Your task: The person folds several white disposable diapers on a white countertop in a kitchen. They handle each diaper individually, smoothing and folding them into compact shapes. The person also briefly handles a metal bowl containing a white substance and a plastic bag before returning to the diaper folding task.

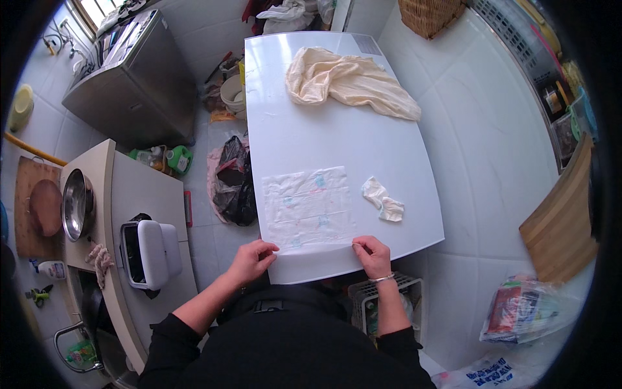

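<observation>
A thin white cloth [311,209] with pale blue and pink prints lies spread over the near left part of the white table [335,141]. Its near left corner is pinched between the thumb and fingers of my left hand [252,257]. My right hand [373,255], with a bracelet at the wrist, pinches the near right corner. The near edge runs taut between both hands. To the right of the cloth lie two small crumpled cream cloth pieces [374,190], [391,209]. A large cream cloth [350,82] is bunched at the table's far end.
Left of the table, a black plastic bag [235,185] lies on the floor beside a white bucket [233,91]. A bin [155,255] hangs on the counter front [150,199]. Beneath the near right corner stands a white plastic rack [362,291]. A tiled wall [476,146] borders the right side.
</observation>
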Tool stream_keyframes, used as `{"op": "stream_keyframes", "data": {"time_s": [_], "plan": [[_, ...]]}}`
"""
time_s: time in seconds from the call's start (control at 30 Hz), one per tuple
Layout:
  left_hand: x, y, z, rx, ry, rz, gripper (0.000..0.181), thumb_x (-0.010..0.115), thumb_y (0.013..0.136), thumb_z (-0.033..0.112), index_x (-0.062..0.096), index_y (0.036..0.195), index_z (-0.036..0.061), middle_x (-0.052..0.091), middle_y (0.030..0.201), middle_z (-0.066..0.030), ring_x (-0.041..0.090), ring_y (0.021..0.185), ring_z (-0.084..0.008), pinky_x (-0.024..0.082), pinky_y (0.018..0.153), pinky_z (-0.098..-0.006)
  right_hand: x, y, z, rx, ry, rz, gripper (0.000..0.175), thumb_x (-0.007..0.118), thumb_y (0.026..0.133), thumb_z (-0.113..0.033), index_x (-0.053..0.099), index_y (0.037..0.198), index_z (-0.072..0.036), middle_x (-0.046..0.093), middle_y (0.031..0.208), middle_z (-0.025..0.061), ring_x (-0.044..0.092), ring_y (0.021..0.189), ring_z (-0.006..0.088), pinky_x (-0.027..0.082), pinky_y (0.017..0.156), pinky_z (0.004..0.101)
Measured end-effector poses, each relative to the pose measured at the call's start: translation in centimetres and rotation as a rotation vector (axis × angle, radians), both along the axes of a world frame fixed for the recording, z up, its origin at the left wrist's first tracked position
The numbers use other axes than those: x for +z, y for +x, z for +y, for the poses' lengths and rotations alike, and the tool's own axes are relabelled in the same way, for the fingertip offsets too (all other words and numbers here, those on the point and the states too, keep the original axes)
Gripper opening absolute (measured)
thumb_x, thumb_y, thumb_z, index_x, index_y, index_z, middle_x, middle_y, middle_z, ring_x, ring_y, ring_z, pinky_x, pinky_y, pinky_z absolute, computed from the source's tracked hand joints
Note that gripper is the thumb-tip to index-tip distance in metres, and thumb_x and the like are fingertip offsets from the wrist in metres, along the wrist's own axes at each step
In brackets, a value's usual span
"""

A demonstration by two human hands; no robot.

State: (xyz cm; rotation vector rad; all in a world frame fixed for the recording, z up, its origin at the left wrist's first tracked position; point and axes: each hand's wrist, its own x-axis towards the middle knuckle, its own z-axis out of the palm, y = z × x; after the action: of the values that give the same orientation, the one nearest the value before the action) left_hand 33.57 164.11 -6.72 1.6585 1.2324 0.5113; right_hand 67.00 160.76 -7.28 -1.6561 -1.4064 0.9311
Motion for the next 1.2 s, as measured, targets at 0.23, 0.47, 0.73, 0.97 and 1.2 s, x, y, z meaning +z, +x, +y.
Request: {"op": "stream_keyframes", "data": {"time_s": [0.23, 0.47, 0.73, 0.97, 1.2], "plan": [[-1.6, -0.4, 1.9, 0.182, -0.279, -0.205, 0.011, 0.064, 0.087, 0.008, 0.064, 0.097, 0.0024, 0.060, 0.081, 0.0018, 0.054, 0.074, -0.0071, 0.047, 0.068, -0.0240, 0.7, -0.7, 1.9, -0.074, -0.028, -0.090, 0.014, 0.069, 0.083, -0.016, 0.069, 0.085, -0.002, 0.065, 0.071, 0.0076, 0.059, 0.061, 0.0149, 0.048, 0.060, 0.0281], [-2.2, 0.8, 8.3, 0.382, -0.196, -0.328, 0.009, 0.058, 0.089, 0.009, 0.061, 0.094, 0.0028, 0.062, 0.070, -0.0024, 0.055, 0.054, -0.0082, 0.044, 0.050, -0.0242, 0.7, -2.3, 9.3, -0.140, 0.022, -0.259, 0.022, 0.066, 0.084, -0.025, 0.066, 0.079, -0.004, 0.063, 0.066, 0.0114, 0.061, 0.061, 0.0263, 0.047, 0.058, 0.0366], [-1.7, 1.3, 13.7, 0.444, -0.036, -0.015, 0.014, 0.062, 0.083, 0.013, 0.064, 0.090, 0.0001, 0.066, 0.069, -0.0083, 0.061, 0.059, -0.0143, 0.049, 0.056, -0.0287, 0.0, -4.2, 16.1, -0.088, 0.042, -0.570, 0.022, 0.062, 0.084, -0.029, 0.063, 0.077, -0.008, 0.065, 0.073, 0.0096, 0.063, 0.068, 0.0311, 0.049, 0.060, 0.0415], [-2.7, 0.8, 15.1, 0.452, -0.065, 0.010, 0.016, 0.062, 0.082, 0.013, 0.065, 0.091, 0.0004, 0.067, 0.072, -0.0108, 0.064, 0.065, -0.0178, 0.050, 0.064, -0.0300, -0.5, -4.5, 18.2, -0.070, 0.005, -0.639, 0.023, 0.064, 0.083, -0.031, 0.065, 0.079, -0.008, 0.065, 0.070, 0.0109, 0.064, 0.067, 0.0313, 0.050, 0.061, 0.0415], [-3.1, 0.7, 15.7, 0.473, -0.172, -0.036, 0.017, 0.064, 0.081, 0.014, 0.066, 0.092, 0.0011, 0.067, 0.072, -0.0080, 0.063, 0.065, -0.0129, 0.050, 0.063, -0.0284, -0.7, -4.5, 18.5, -0.097, -0.029, -0.564, 0.022, 0.065, 0.084, -0.029, 0.064, 0.081, -0.007, 0.064, 0.068, 0.0110, 0.063, 0.064, 0.0296, 0.049, 0.060, 0.0392]]}}
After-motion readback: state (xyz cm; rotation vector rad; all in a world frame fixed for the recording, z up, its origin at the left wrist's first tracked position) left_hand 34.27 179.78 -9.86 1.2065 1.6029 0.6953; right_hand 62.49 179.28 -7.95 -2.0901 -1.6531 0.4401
